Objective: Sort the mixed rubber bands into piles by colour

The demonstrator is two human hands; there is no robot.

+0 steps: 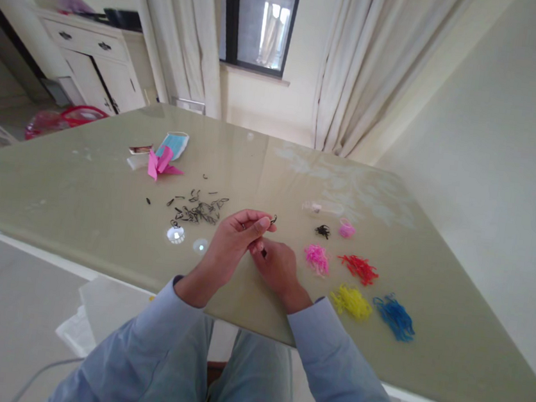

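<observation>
Thumb and forefinger of my left hand (237, 239) pinch a small black elastic band (274, 219), whose thin curl sticks up past the fingertips. Just below and touching it, my right hand (280, 267) is closed with its fingers curled. A dark spot shows by the right thumb, too small to make out. Left of my hands lies a loose scatter of black elastic bands (201, 211). To the right sit small piles of bands: black (322, 231), bright pink (317, 259), red (361, 270), yellow (352, 302) and blue (396, 317).
A pale pink bundle (347, 229) and a clear plastic tube (325, 208) lie beyond the piles. At the table's far left are a blue face mask (173, 145) and a folded pink paper (162, 163). The glossy table (270, 182) reaches toward a curtained window.
</observation>
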